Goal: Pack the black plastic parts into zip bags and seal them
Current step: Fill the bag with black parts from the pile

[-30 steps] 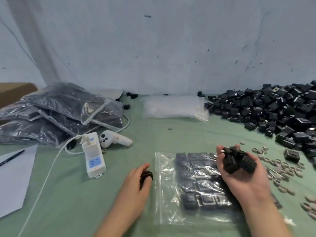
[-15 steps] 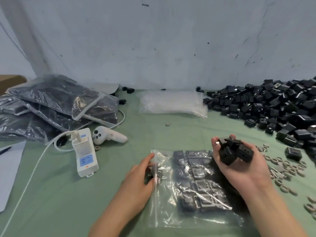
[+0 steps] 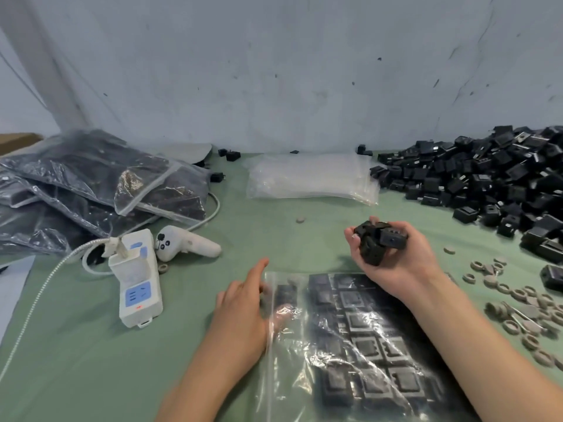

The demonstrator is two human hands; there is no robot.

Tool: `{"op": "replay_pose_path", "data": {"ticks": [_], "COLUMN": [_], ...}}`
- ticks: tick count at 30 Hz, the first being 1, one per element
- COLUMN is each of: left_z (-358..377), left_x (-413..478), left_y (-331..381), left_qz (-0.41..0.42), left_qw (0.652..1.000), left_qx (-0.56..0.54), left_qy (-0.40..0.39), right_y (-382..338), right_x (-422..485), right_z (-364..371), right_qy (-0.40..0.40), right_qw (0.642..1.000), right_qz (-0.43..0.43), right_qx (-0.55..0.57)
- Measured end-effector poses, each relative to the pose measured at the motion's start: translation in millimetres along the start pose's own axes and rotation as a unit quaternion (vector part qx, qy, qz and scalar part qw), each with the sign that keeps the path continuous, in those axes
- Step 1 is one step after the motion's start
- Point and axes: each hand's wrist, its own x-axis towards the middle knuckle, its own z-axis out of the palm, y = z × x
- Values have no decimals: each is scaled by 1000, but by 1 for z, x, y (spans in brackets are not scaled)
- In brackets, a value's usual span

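The right hand [image 3: 396, 266] grips hard, light black parts [image 3: 376, 242]. The left hand [image 3: 240, 312] lies flat by the zip bag [image 3: 350, 354], which looks thin and slippery; best to hold its open edge.

Grey wall [image 3: 274, 71]; green, perhaps cloth, table [image 3: 76, 360].

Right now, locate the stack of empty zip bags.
Head view: the stack of empty zip bags lies far centre by the wall, between the filled bags on its left and the pile of black parts on its right.
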Motion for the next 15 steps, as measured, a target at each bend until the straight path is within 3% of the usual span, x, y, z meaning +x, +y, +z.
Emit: {"op": "replay_pose_path", "data": {"ticks": [6, 15], "left_z": [3, 6], "left_x": [12, 17], "left_y": [6, -2], "left_qz": [10, 28], "left_qw": [1000, 997], "left_qx": [-22, 67], "left_qy": [-2, 36], "right_y": [-6, -9], "right_x": [2, 10], "right_z": [-4, -3], "right_qy": [8, 13], "right_qw": [1000, 1000], "right_qz": [5, 8], "right_qx": [6, -19]}}
